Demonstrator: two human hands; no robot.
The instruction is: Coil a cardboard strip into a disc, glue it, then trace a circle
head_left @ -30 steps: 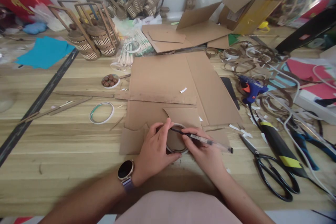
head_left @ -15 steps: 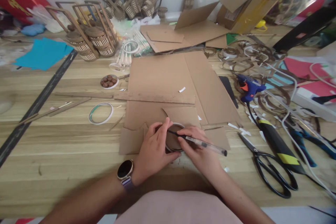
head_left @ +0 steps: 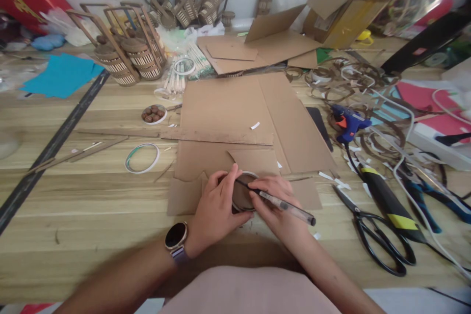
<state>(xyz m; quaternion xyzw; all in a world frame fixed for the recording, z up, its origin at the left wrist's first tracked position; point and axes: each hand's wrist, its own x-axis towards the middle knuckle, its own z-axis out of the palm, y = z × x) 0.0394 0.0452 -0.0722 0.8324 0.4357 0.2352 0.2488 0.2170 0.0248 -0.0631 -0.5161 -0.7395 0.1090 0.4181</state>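
Observation:
My left hand [head_left: 213, 201] presses a thin pale ring [head_left: 247, 173] down on a piece of cardboard [head_left: 253, 158], its thumb and fingers on opposite sides of the rim. In my right hand [head_left: 279, 196] is a pen with a clear barrel [head_left: 283, 204], held low near its dark front end. The pen's tip points to the inside of the ring by my left fingers; the exact contact is hidden. Beneath lies a large cardboard sheet [head_left: 224, 103], with a flat brown strip [head_left: 217, 136] across it.
To the right lie black-handled scissors [head_left: 375, 235], a black-and-yellow tool [head_left: 390, 201], blue-handled pliers [head_left: 423, 196] and a blue glue gun [head_left: 349, 122]. On the left are another ring [head_left: 142, 158], a dish of brown balls [head_left: 153, 114] and slatted lantern-like baskets [head_left: 142, 59].
The pen's rear end has shifted slightly down and to the left. Both hands keep nearly the same place at the ring.

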